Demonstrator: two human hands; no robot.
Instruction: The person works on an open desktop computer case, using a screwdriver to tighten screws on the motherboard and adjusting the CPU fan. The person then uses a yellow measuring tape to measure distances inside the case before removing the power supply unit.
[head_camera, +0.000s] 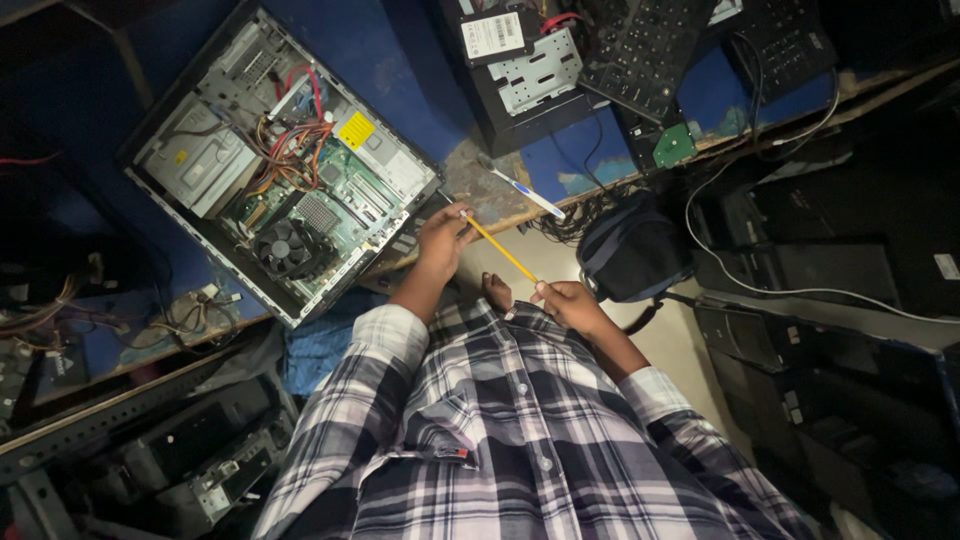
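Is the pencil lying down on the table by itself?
No, the yellow pencil is off the blue table, held at its two ends by the left hand and the right hand.

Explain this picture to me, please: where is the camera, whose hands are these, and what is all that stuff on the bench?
The camera sits on a person's head and looks straight down, so you see their checked shirt and both bare hands. The left hand and the right hand each grip one end of a thin yellow stick, probably a pencil. In front lies a blue workbench. On it rests an opened desktop computer case, with fan, circuit board and coloured wires exposed. Further along are a keyboard, a metal drive bracket and a white pen. A dark bag hangs below the bench edge.
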